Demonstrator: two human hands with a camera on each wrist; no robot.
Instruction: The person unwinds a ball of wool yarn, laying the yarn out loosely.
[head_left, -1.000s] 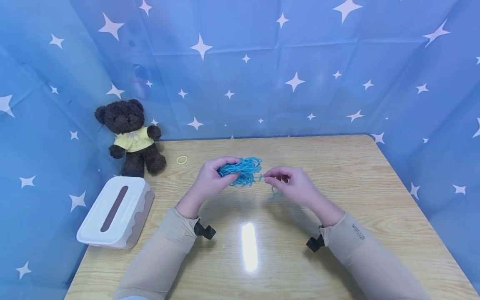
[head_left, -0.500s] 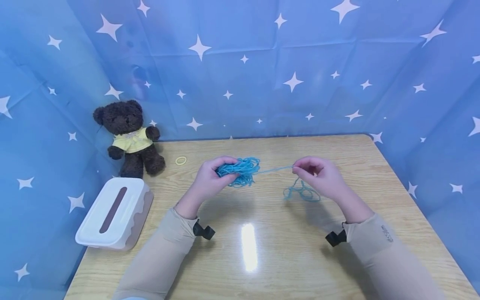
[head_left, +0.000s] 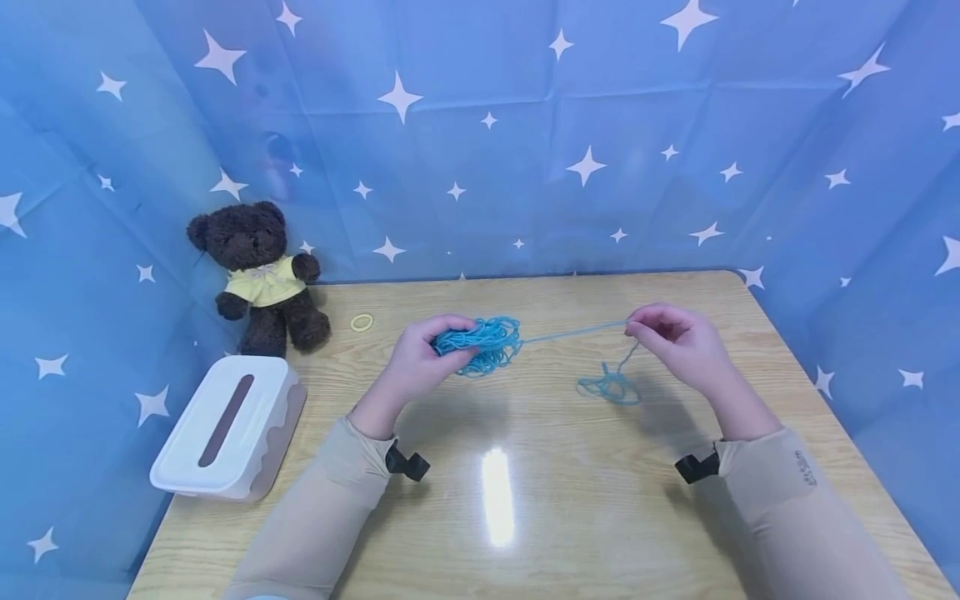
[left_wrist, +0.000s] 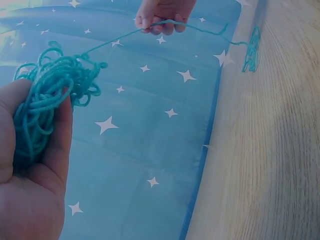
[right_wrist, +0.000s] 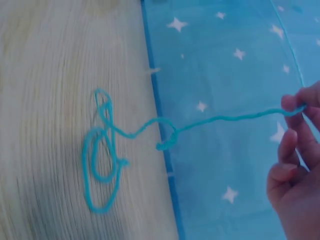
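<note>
Loopy turquoise yarn bundle in the left hand, taut turquoise strand in the right hand
Head cam: bundle's right of the white plastic box with the slotted lid, and the right hand's pinching the strand even further right of that box. Left wrist cam: left hand's curled round the bundle. Right wrist cam: same pinch, loose tail looping over the pale wood-grain table.

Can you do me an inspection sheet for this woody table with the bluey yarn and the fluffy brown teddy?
Surface: pale wood-grain table, bright glare
Job's things: tangled turquoise yarn bundle; thin turquoise strand running from it to loose loops
Clutter: yellow-shirted dark-brown plush bear; white plastic box with slotted lid; small yellow ring
Hands: bare left hand grips bundle; bare right hand pinches strand
Cables: nothing seen
Surroundings: star-printed blue cloth backdrop
</note>
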